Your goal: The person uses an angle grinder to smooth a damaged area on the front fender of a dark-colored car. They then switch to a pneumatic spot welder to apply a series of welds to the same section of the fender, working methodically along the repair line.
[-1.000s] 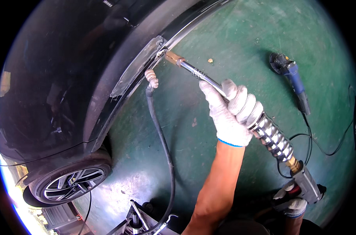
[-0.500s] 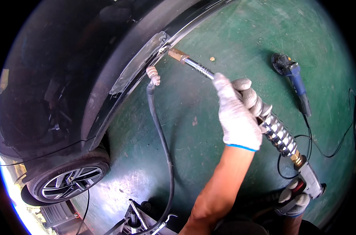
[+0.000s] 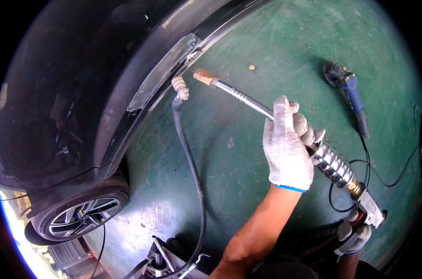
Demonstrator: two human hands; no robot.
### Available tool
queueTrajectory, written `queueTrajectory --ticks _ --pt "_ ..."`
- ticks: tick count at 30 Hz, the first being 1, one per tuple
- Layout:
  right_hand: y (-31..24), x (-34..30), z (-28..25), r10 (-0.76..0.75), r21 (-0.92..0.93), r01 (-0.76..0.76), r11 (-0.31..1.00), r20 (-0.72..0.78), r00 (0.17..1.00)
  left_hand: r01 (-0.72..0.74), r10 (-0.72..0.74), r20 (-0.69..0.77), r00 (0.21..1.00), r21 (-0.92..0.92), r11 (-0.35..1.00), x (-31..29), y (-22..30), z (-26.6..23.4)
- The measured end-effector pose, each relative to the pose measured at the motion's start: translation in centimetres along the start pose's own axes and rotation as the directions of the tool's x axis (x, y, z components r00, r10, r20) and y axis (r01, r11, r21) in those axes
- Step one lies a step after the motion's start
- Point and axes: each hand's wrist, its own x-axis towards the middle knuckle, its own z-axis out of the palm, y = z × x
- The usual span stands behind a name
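A long dent puller gun (image 3: 334, 163) with a chrome shaft slants across the right half. My left hand (image 3: 289, 151), in a white knit glove with a blue cuff, is closed around its middle, just ahead of a ribbed chrome section. At the lower right my right hand (image 3: 353, 237), also gloved, is wrapped round the grey pistol handle (image 3: 372, 211). The copper-coloured nozzle (image 3: 204, 76) points at a dark car's lower sill, a small gap short of it. Beside the nozzle is a sanded grey patch (image 3: 162, 74). A cable clamp (image 3: 179, 87) is attached at the sill's edge.
A thick grey cable (image 3: 192, 156) runs from the clamp down to a metal frame with tools (image 3: 162, 262). On the green floor (image 3: 248, 162) at right lies a blue angle grinder (image 3: 349, 93) with its black cord. A car wheel (image 3: 83, 216) stands at lower left.
The nozzle has drawn away from the sill, a little left and nearer to me. My left hand has slid back toward the ribbed section, baring more shaft. My right hand has barely shifted.
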Motion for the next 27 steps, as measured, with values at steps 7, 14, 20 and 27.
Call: queueTrajectory --ticks 7,14,20,27 --pt "0.5 0.8 1.2 -0.036 -0.029 0.038 0.999 0.045 0.998 -0.075 0.072 0.089 0.993 0.023 0.997 1.2 -0.4 -0.2" --pt "0.8 1.0 1.0 -0.014 -0.012 0.015 1.0 0.077 0.997 -0.069 0.067 0.094 0.993 0.018 0.997 1.4 -0.1 -0.1" --pt "0.8 1.2 2.0 -0.036 0.004 0.036 0.999 0.066 0.997 -0.075 0.072 0.086 0.994 0.026 0.997 1.3 -0.1 -0.2" --pt "0.9 1.0 0.6 -0.012 0.015 0.011 1.0 0.054 0.998 -0.068 0.065 0.087 0.994 0.035 0.997 1.5 -0.1 -0.3"
